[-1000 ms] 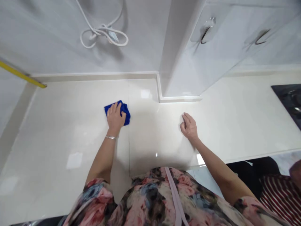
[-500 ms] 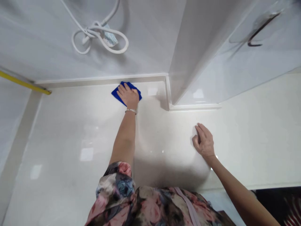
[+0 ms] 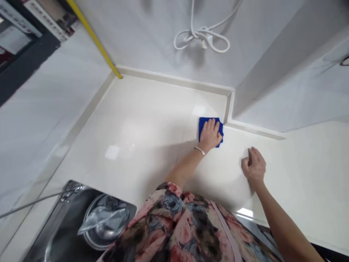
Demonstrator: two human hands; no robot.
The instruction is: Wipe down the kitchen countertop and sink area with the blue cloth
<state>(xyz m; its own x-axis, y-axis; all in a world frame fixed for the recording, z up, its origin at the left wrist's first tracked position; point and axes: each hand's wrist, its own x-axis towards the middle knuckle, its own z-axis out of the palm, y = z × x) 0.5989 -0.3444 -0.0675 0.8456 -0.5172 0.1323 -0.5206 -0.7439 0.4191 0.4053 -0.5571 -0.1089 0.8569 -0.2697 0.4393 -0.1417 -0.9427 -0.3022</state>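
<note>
A folded blue cloth [image 3: 202, 125] lies on the pale countertop [image 3: 152, 120], just left of the wall corner. My left hand [image 3: 210, 134] presses down on it with the palm, its fingers laid over the cloth; a bracelet circles that wrist. To the right, my right hand [image 3: 254, 165] rests on the countertop with nothing in it. Its fingers are loosely bent, and a gap shows between them and the thumb.
A steel sink [image 3: 68, 225] at lower left holds a metal basin [image 3: 88, 236] with a clear plastic bag [image 3: 102, 218]. A yellow pipe [image 3: 94, 38] runs down the back left corner. A knotted white cable [image 3: 201, 34] hangs on the back wall. A wall section [image 3: 272, 94] juts out at right.
My left hand has slid the blue cloth from the back ledge toward me and right, near the corner. The view has swung left, bringing in the sink. My right hand stays on the countertop.
</note>
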